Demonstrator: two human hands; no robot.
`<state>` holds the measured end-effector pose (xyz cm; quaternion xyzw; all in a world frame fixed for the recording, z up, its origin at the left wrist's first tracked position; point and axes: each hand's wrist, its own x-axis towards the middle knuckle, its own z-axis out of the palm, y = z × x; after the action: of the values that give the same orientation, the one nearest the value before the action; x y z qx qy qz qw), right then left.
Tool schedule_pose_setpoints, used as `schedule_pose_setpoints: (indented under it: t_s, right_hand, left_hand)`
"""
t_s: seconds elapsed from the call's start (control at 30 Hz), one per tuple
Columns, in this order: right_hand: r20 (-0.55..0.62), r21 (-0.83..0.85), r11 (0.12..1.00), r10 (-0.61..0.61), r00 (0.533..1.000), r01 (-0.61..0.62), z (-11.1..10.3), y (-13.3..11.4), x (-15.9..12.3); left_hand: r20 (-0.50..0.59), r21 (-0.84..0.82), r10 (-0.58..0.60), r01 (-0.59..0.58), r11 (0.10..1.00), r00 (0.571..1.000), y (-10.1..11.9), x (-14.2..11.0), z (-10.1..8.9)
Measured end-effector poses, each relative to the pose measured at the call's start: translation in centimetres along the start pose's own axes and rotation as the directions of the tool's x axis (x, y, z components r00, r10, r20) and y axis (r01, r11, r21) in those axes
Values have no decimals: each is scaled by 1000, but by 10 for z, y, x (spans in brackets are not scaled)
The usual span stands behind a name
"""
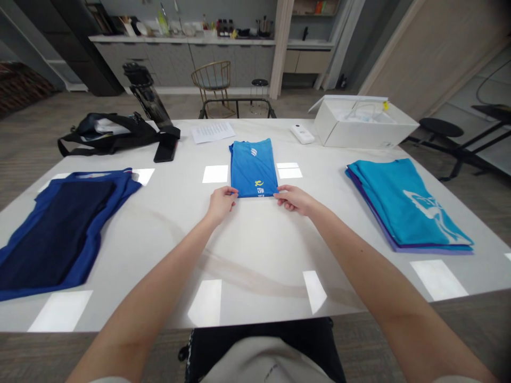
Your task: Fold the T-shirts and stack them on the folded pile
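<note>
A blue shirt (253, 166), folded into a small rectangle, lies flat in the middle of the white table. White and yellow print shows on its upper side. My left hand (222, 204) pinches its near left corner between thumb and fingers. At the near right corner, my right hand (294, 200) pinches the cloth in the same way. Off to the right lies a stack of folded shirts (403, 199), turquoise with a white print on top and purple beneath. Dark navy and blue clothes (64, 229) are laid out on the left.
A black bag (115, 133), a tall dark bottle (149, 101) and a phone (165, 149) occupy the back left. Printed paper (213, 132), a small white device (302, 134) and an open white box (355, 130) stand along the far side of the table (247, 239).
</note>
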<state>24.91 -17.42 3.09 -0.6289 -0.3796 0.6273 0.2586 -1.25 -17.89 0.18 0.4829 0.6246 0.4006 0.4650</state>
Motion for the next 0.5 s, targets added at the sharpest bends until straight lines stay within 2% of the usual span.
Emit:
schedule_pose_setpoints:
  t_s: [0.13, 0.23, 0.33, 0.4, 0.5]
  right_hand:
    - [173, 262, 960, 56, 983, -101, -2, -9, 1]
    - [198, 344, 928, 76, 977, -142, -2, -12, 1]
    - [42, 173, 979, 102, 994, -107, 2, -12, 1]
    - [-79, -10, 999, 49, 996, -49, 5, -12, 3]
    - [-156, -202, 979, -16, 988, -16, 8, -13, 9]
  left_hand:
    - [0, -139, 30, -29, 990, 1000, 4, -1, 1]
    - [-3, -205, 20, -20, 979, 1000, 8, -2, 0]
    - [-2, -173, -8, 7, 985, 1000, 9, -3, -1]
    - [-5, -116, -15, 14, 993, 1000, 7, -2, -1]
    - [-10, -51, -31, 31, 998, 999, 5, 0, -1]
